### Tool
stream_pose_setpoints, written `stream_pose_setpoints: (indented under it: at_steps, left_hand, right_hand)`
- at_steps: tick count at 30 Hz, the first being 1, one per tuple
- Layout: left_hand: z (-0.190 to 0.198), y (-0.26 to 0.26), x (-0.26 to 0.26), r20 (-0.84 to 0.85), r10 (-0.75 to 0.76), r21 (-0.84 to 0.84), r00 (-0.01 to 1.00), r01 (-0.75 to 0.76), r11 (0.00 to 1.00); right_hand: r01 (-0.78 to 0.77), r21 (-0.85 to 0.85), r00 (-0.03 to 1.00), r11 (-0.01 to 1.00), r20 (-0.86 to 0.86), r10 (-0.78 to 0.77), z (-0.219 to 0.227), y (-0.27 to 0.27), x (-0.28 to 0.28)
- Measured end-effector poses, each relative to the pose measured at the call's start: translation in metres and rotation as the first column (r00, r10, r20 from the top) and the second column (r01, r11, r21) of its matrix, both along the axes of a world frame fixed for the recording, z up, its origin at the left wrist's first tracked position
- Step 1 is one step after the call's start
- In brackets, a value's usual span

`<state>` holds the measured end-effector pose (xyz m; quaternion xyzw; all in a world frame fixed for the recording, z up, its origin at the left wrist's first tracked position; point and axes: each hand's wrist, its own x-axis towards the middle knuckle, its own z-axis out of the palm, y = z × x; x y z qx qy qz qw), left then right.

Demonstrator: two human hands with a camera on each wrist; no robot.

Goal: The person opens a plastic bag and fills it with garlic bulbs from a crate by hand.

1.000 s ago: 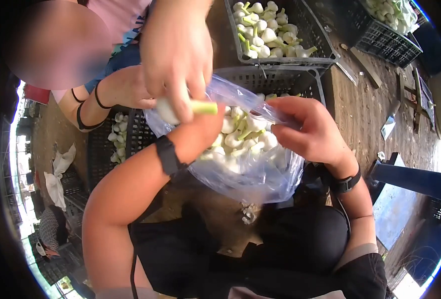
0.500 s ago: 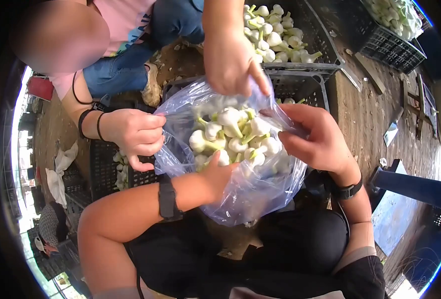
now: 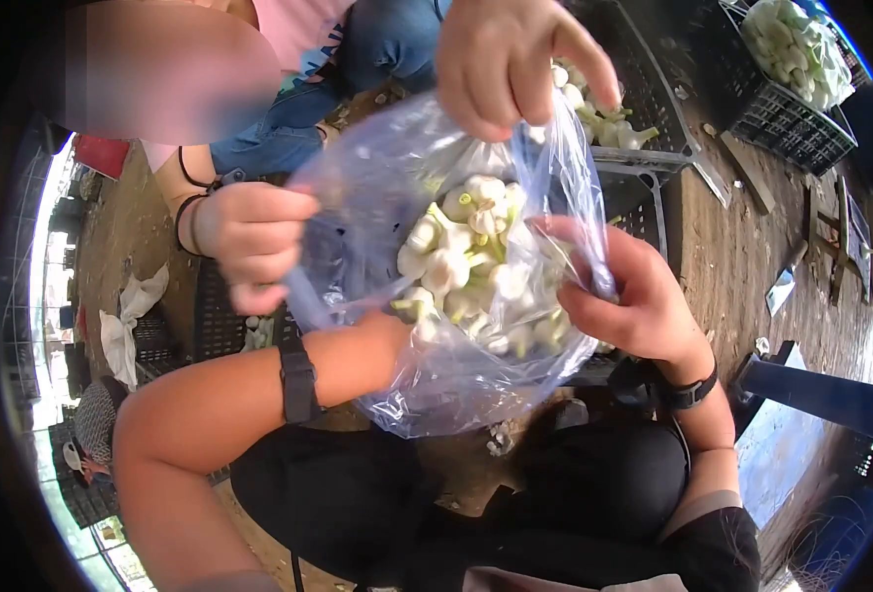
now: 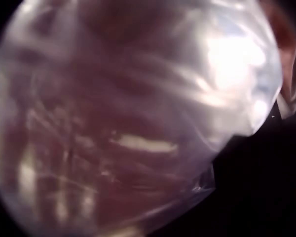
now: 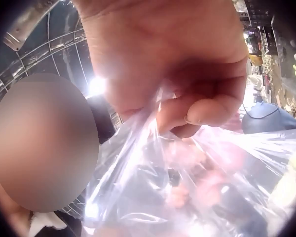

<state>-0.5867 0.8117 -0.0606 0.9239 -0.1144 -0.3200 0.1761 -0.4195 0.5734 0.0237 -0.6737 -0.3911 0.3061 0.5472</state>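
Note:
A clear plastic bag (image 3: pixel 397 400) with several white garlic bulbs (image 3: pixel 448 268) in it stands in front of me. My right hand (image 3: pixel 634 286) grips the bag's right rim. In the right wrist view, that hand's curled fingers (image 5: pixel 207 113) bunch the film (image 5: pixel 133 177) against the palm. My left hand (image 3: pixel 382 340) is at the bag's near left side, its fingers hidden by film and bulbs. Bag film (image 4: pixel 148 118) fills most of the left wrist view. Another person's hand (image 3: pixel 254 232) is at the left rim, and a further hand (image 3: pixel 515 64) holds the far rim.
Black crates stand beyond the bag, one with garlic (image 3: pixel 619 133) in it. Another crate (image 3: pixel 792 123) at the upper right carries a filled bag (image 3: pixel 792 54). A blue bench-like piece (image 3: pixel 821 395) is at my right. Wood pieces lie on the floor (image 3: pixel 732 261).
The upper hand released a garlic bulb into the bag, then took and lifted the far rim. My left hand went down to the bag's near left side. My right hand keeps its grip.

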Motion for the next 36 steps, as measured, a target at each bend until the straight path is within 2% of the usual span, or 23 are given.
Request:
stream_pose_setpoints:
  at_steps: [2, 3, 5, 6, 9, 11, 12, 13, 14, 15, 16, 17, 18, 19, 21, 23, 25, 26, 28, 31, 32, 34, 36]
  left_hand:
    - [0.009, 0.0, 0.013, 0.033, 0.009, 0.001, 0.999, -0.009, 1.0]
    - [0.011, 0.0, 0.019, 0.054, 0.017, -0.008, 0.998, -0.017, 1.0]
    - [0.016, 0.004, 0.032, 0.098, 0.036, -0.059, 0.995, -0.03, 0.998]
    - [0.016, 0.007, 0.037, 0.104, 0.042, -0.093, 0.994, -0.033, 0.995]
    - [0.017, 0.012, 0.047, 0.115, 0.061, -0.19, 0.991, -0.038, 0.981]
    - [0.018, 0.005, 0.051, 0.221, -0.091, -0.012, 0.971, 0.096, 0.995]
    - [0.026, -0.007, 0.056, 0.288, -0.26, 0.211, 0.922, 0.204, 0.956]
    - [0.03, -0.016, 0.06, 0.312, -0.431, 0.43, 0.847, 0.278, 0.859]
    - [0.027, -0.019, 0.061, 0.322, -0.468, 0.526, 0.823, 0.256, 0.811]
    - [0.013, -0.016, 0.065, 0.14, 0.148, 0.116, 0.979, -0.165, 0.98]
    - [-0.007, -0.009, 0.072, -0.27, 0.611, -0.152, 0.744, -0.66, 0.736]
    - [-0.019, -0.004, 0.075, -0.695, 0.677, -0.138, 0.242, -0.969, 0.205]
    - [-0.026, -0.004, 0.074, -0.326, 0.46, -0.077, 0.826, -0.508, 0.858]
    - [-0.033, -0.004, 0.074, 0.092, -0.097, 0.39, 0.991, 0.054, 0.919]
    - [-0.05, -0.005, 0.077, -0.102, 0.407, 0.278, 0.908, -0.367, 0.888]
    - [-0.045, -0.011, 0.074, -0.174, 0.755, 0.242, 0.633, -0.715, 0.656]
    - [-0.041, 0.003, 0.071, -0.219, 0.446, 0.517, 0.868, -0.284, 0.807]
    - [-0.039, 0.011, 0.068, -0.283, 0.27, 0.621, 0.921, -0.039, 0.783]
    - [-0.036, 0.022, 0.067, -0.472, -0.066, 0.721, 0.879, 0.428, 0.546]
    - [-0.039, 0.02, 0.072, -0.411, 0.101, 0.711, 0.906, 0.249, 0.658]
    - [-0.039, 0.02, 0.077, -0.38, 0.071, 0.677, 0.922, 0.224, 0.701]
    - [0.003, 0.003, 0.092, -0.31, 0.02, 0.601, 0.951, 0.179, 0.779]
    - [-0.005, 0.003, 0.091, 0.006, 0.094, 0.535, 0.996, -0.083, 0.841]
  right_hand:
    - [0.008, 0.073, 0.997, 0.997, -0.075, -0.003, -0.006, -0.005, 0.005]
    - [0.011, 0.156, 0.952, 0.988, -0.304, 0.037, 0.0, -0.008, 0.006]
    - [-0.046, 0.231, 0.969, 0.972, -0.227, 0.1, 0.006, -0.011, 0.008]
    - [-0.12, 0.192, 0.988, 0.974, -0.073, 0.136, 0.01, -0.011, 0.009]
    - [-0.127, 0.14, 0.992, 0.982, 0.009, 0.127, 0.006, -0.011, 0.004]
    - [-0.14, 0.161, 0.99, 0.977, 0.028, 0.137, 0.001, -0.017, 0.009]
    - [-0.038, 0.192, 0.993, 0.981, -0.1, 0.058, 0.005, -0.018, 0.004]
    - [-0.074, 0.189, 0.994, 0.979, -0.065, 0.088, 0.007, -0.018, 0.005]
    - [-0.111, 0.187, 0.993, 0.976, -0.026, 0.118, 0.009, -0.018, 0.007]
    - [-0.148, 0.183, 0.989, 0.972, 0.013, 0.149, 0.011, -0.018, 0.009]
    - [-0.178, 0.187, 0.971, 0.966, 0.191, 0.142, 0.008, -0.014, 0.01]
    - [-0.144, 0.144, 0.985, 0.979, 0.119, 0.127, 0.009, -0.014, 0.009]
    - [-0.112, 0.098, 0.993, 0.989, 0.047, 0.108, 0.011, -0.016, 0.006]
    - [-0.081, 0.048, 0.996, 0.996, -0.025, 0.082, 0.013, -0.017, 0.006]
    - [-0.061, 0.077, 0.997, 0.995, 0.052, 0.057, 0.013, -0.02, 0.006]
    - [-0.107, 0.097, 0.986, 0.99, 0.142, 0.092, 0.006, -0.021, 0.009]
    - [-0.152, 0.087, 0.959, 0.984, 0.254, 0.126, 0.006, -0.02, 0.011]
    - [-0.159, 0.069, 0.954, 0.985, 0.267, 0.135, 0.005, -0.018, 0.01]
    - [-0.17, -0.007, 0.944, 0.986, 0.286, 0.164, 0.006, -0.016, 0.008]
    - [-0.13, 0.077, 0.955, 0.989, 0.277, 0.104, 0.003, -0.017, 0.008]
    - [-0.111, 0.053, 0.966, 0.992, 0.24, 0.096, 0.003, -0.018, 0.009]
    - [-0.077, 0.004, 0.984, 0.997, 0.164, 0.076, 0.005, -0.022, 0.012]
    - [-0.141, 0.083, 0.965, 0.986, 0.234, 0.119, -0.005, -0.022, 0.017]
